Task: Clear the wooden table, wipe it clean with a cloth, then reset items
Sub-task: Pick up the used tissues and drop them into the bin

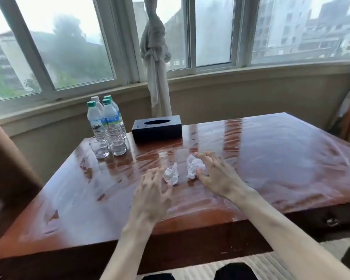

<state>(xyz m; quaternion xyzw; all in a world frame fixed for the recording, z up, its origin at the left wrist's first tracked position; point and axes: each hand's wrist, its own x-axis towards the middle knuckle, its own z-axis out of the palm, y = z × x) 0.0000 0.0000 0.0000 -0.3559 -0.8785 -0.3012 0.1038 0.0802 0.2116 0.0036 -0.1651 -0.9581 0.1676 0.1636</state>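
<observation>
Wooden table (pixel 271 158): its glossy top was streaked with reflections; its long axis ran from the near left corner away to the far right, one long edge facing the person
Tissue box (pixel 157 128): dark, long side parallel to the table's far edge, oval slot facing up; probably parked at the back so the middle stayed free
Water bottles (pixel 107 126): four stood upright in a tight cluster at the far left corner, caps up, with a small glass (pixel 98 147) just in front, touching or nearly so
Right hand (pixel 218 176): fingers curled over the larger crumpled tissue (pixel 195 166), gripping it against the tabletop
Left hand (pixel 153 190): fingers spread and relaxed, holding nothing, tips just beside the smaller crumpled tissue (pixel 171 174)
Step, as a judgement: clearing rubbish from mid-table before wiping
</observation>
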